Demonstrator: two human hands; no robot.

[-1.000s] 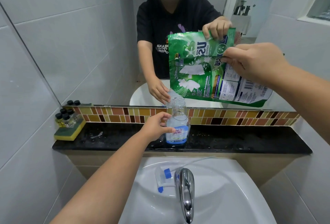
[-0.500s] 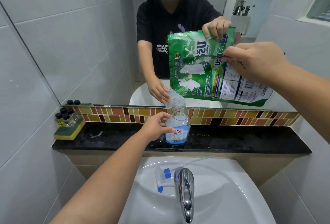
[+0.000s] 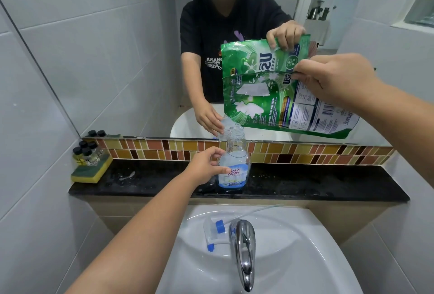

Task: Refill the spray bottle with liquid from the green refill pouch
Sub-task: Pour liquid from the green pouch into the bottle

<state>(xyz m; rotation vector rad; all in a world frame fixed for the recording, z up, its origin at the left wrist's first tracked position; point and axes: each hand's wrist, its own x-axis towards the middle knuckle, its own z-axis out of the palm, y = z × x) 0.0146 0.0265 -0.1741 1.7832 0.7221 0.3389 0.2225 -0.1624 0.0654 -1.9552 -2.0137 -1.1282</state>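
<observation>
Bottle point(image 3: 233, 164) stands upright on the black counter point(image 3: 328, 183), near the middle of its length and toward the front edge, cap off, neck open. Our left hand point(image 3: 206, 167) wraps its shoulder from the left, we judge to keep it from tipping or sliding while liquid goes in.

Our right hand point(image 3: 333, 82) pinches the pouch point(image 3: 270, 103) by its upper edge, fingers closed on the film. The pouch hangs tilted in front of the mirror, lower left corner dipped to just above the bottle's mouth. That corner looks like the pour point; we cannot tell whether liquid is running, nor whether it touches the rim.

Some liquid sits in the bottle's lower part; fill level is unclear behind the label.

Spray head point(image 3: 215, 235) with its dip tube lies in the sink point(image 3: 305, 258) beside the tap point(image 3: 244, 253), parked out of the way and, we guess, left to drip there.

Sponge point(image 3: 91, 171) carrying small vials point(image 3: 87, 153) sits at the counter's left end, well apart.

Risk: a floppy pouch over a narrow neck may spill onto the counter.
</observation>
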